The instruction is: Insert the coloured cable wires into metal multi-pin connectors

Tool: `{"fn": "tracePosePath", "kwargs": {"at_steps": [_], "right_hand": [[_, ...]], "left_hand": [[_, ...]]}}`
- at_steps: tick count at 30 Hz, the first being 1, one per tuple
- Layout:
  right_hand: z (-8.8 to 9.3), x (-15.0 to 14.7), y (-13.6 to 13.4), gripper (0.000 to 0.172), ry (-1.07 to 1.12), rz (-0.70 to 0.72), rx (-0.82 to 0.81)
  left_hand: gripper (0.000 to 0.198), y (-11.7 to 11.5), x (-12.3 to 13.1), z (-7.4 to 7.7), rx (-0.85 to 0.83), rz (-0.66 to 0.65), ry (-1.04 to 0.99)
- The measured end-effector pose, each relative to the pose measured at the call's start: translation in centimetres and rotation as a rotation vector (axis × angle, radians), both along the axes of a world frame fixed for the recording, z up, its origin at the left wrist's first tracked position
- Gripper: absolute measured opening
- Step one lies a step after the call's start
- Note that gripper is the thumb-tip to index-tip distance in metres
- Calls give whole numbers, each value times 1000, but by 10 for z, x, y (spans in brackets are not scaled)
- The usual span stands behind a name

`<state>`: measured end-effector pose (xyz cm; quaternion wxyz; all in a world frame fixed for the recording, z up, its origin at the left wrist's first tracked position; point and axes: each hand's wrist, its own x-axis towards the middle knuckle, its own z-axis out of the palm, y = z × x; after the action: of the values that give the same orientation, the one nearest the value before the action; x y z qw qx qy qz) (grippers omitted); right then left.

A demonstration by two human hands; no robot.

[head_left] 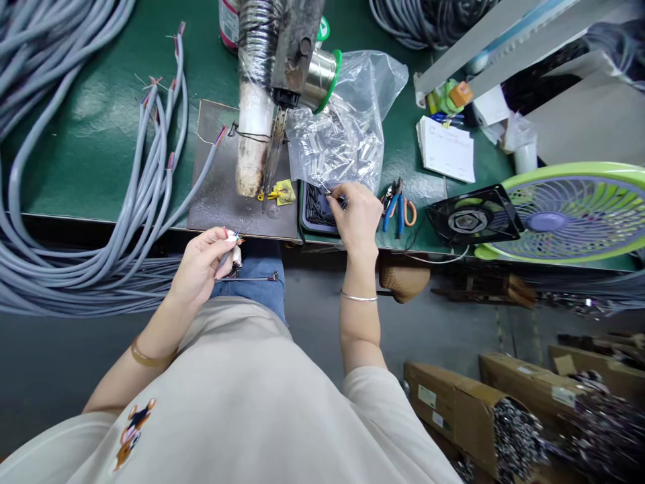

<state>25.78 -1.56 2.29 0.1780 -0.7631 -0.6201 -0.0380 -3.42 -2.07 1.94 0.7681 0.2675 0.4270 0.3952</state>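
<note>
My left hand (205, 257) is closed near the table's front edge, holding a grey cable whose stripped end shows thin coloured wires (236, 238) at the fingertips. White finger covers seem to be on some of its fingers. Over a small dark tray (303, 225) of small black parts (317, 206), my right hand (357, 212) pinches with thumb and forefinger; what lies between them is too small to make out. A clear plastic bag (347, 128) full of small clear pieces lies just behind the tray.
Grey cables (131, 202) with stripped ends cover the left side. A wrapped pipe (252, 134) and a solder spool (321, 79) stand over a dark board (222, 181). Pliers (398, 208), paper slips (446, 149), a small black fan (471, 220) and a green fan (569, 202) sit right.
</note>
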Motion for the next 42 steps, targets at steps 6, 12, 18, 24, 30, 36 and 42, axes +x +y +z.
{"fn": "tracePosePath", "kwargs": {"at_steps": [6,12,18,24,30,36,42], "right_hand": [[-9,13,-3,13,58,11,27],[5,5,-23,13,542,117,271],[46,-58,-64,17,946,302,278],[16,-101,-58,8,861,188,396],[-4,-108,-55,6,636,237,537],[-10,-109,-56,12,546,293,463],[-18,-112,-51,10,550,339,442]], "left_hand": [[22,1,-2,1,5,9,1],[22,0,0,4,87,-23,32],[22,2,9,8,218,-60,59],[25,4,20,7,258,-74,31],[24,4,22,0,242,-69,48],[22,7,22,-6,272,-56,75],[22,12,26,-12,303,-27,108]]}}
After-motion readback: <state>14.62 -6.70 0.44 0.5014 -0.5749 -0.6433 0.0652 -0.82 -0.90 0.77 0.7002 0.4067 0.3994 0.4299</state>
